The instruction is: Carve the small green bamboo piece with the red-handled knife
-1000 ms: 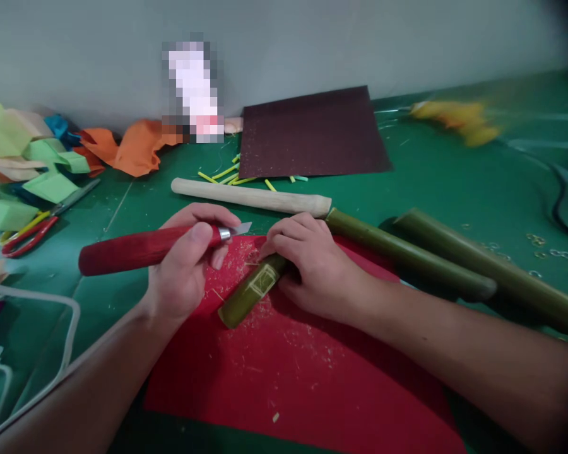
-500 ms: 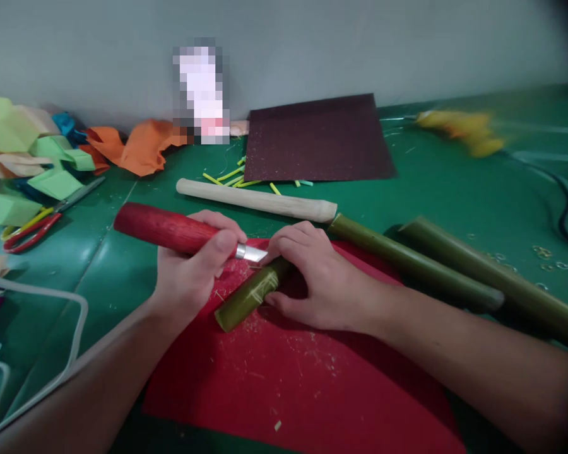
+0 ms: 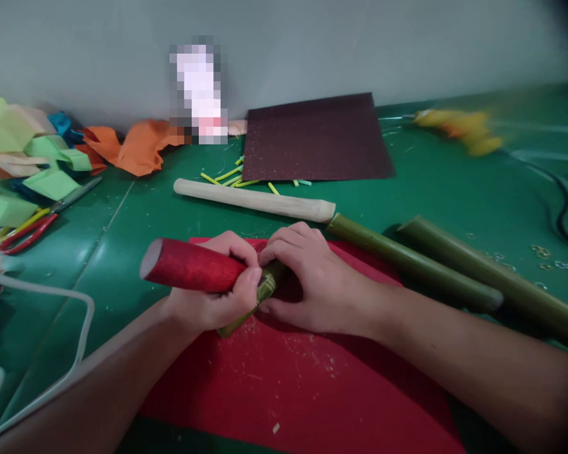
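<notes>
My left hand (image 3: 227, 296) is wrapped round the red handle of a carving knife (image 3: 194, 266). The handle's butt points left, and the blade is hidden behind my fingers, over the bamboo. Short and green, the bamboo piece (image 3: 267, 287) lies slantwise on the red sheet (image 3: 307, 391), with pale crossing cuts scratched in its skin. Its far part is gripped by my right hand (image 3: 307, 277), thumb on the near side and fingers over the far side. Fine shavings are scattered on the red sheet.
Beyond the sheet lies a pale stick (image 3: 255, 200), with two green bamboo lengths (image 3: 416, 261) to the right. A dark brown sheet (image 3: 317, 139) leans at the back. Scissors (image 3: 28, 234) and crumpled orange paper (image 3: 139, 148) are on the left; a yellow-handled tool (image 3: 457, 129) is back right.
My left hand has moved right and slightly down with the carving knife, bringing it onto the bamboo piece. The blade, visible before, is now hidden. My right hand has stayed put.
</notes>
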`<control>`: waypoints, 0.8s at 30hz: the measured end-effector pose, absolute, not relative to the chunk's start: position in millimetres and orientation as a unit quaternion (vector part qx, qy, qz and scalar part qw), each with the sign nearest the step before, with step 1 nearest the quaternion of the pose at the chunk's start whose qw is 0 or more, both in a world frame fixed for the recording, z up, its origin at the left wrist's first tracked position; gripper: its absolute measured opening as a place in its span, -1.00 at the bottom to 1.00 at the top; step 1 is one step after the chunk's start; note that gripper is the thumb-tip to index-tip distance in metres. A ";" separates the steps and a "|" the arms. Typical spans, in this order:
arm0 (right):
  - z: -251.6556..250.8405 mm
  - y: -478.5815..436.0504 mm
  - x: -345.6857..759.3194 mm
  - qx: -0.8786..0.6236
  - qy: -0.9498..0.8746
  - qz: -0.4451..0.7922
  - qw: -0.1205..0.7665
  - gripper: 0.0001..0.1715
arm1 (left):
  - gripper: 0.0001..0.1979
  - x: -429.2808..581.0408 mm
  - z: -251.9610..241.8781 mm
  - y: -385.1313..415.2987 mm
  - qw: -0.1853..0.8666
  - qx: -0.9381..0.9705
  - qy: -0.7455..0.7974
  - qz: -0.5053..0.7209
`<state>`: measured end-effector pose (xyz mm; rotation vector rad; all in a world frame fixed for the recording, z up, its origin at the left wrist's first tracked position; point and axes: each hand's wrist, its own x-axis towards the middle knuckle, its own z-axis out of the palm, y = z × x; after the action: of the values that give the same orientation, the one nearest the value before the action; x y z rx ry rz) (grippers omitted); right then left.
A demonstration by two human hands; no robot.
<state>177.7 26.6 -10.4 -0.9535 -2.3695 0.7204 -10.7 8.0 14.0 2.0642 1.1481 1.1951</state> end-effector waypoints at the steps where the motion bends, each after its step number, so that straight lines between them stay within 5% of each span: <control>1: -10.8 26.8 177.6 -0.349 -0.867 0.263 0.241 -0.63 | -0.90 -9.3 14.4 7.7 0.244 0.755 0.425 0.436; 24: -13.2 28.6 179.2 -0.357 -0.868 0.250 0.239 -0.61 | -0.84 -1.2 9.8 4.5 0.258 0.722 0.477 0.429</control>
<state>179.2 28.6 -13.2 -0.9774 -2.3761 0.6853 -1.2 4.5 9.8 1.9586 1.2940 1.1644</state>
